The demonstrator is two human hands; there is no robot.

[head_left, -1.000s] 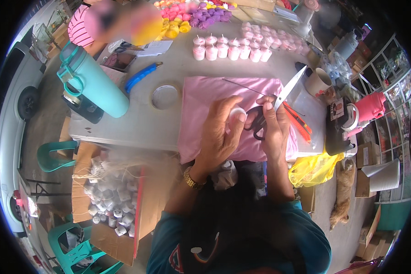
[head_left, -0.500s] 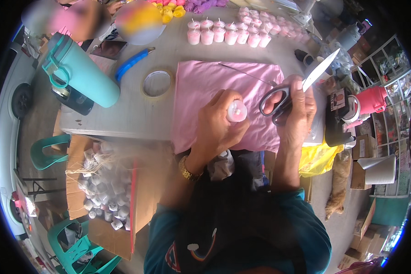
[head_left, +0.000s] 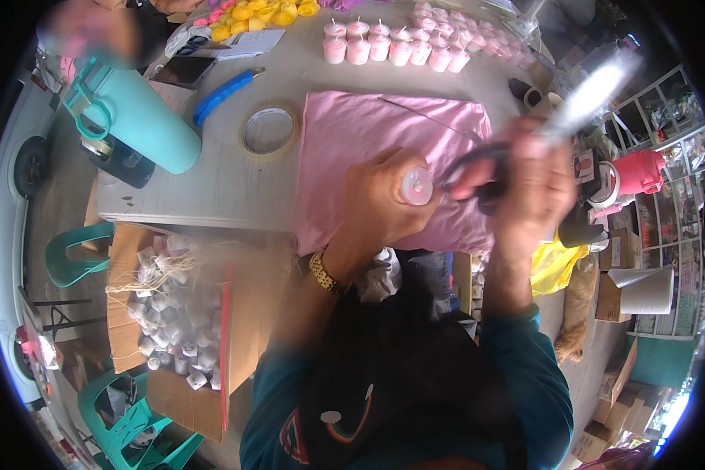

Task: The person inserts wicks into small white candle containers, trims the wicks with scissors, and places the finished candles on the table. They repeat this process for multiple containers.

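My left hand (head_left: 372,196), with a gold watch on the wrist, is closed round a small pink candle (head_left: 417,186) in a clear cup, its round top facing up. To its right, my right hand (head_left: 536,184) grips black-handled scissors (head_left: 591,94); hand and scissors are smeared by motion. The bright blades point up and away to the right. Both hands are over a folded pink cloth (head_left: 333,141) on the table. Across the cloth's far part lies a thin dark rod (head_left: 423,115). Rows of similar pink candles with wicks (head_left: 380,48) stand farther back.
On the table's left are a roll of tape (head_left: 269,131), a blue cutter (head_left: 223,98) and a teal tumbler (head_left: 153,121). A cardboard box (head_left: 125,329) below holds bagged small white pieces. Right of the table are a yellow bag (head_left: 554,266) and an animal lying on the floor (head_left: 578,309).
My right hand has moved right with the scissors, now blurred. The candle in my left hand has shifted slightly right. The whole view has shifted a little.
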